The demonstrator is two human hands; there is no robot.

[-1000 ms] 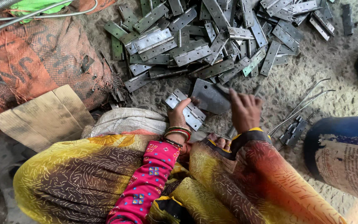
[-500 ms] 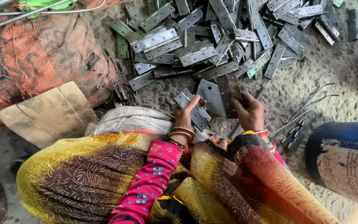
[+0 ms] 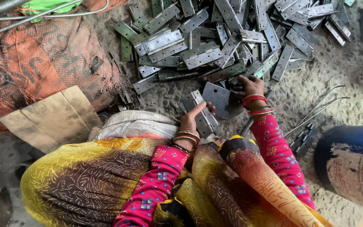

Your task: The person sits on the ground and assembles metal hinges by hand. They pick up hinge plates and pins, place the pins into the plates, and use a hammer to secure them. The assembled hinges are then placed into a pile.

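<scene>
Down on the gritty ground below my head camera, my left hand (image 3: pixel 191 120) rests on a short stack of grey metal hinge plates (image 3: pixel 201 112), thumb stretched out toward a flat dark-grey steel plate with a clipped corner and small holes (image 3: pixel 220 99); the other fingers curl over the stack's near edge, though I cannot tell how tightly they press. My right hand (image 3: pixel 251 85) reaches past that plate to the near edge of a big heap of grey steel hinges (image 3: pixel 215 38), fingers bent down among the pieces; what they pinch is hidden. The flat plate lies between my two hands, touching the stack. Red bangles (image 3: pixel 253 100) ring my right wrist. To my left sit a torn brown cardboard sheet (image 3: pixel 51 117) and an orange woven sack (image 3: pixel 43 63); thin bent metal rods (image 3: pixel 316 111) lie to my right, beside a blue drum (image 3: pixel 349 159).
</scene>
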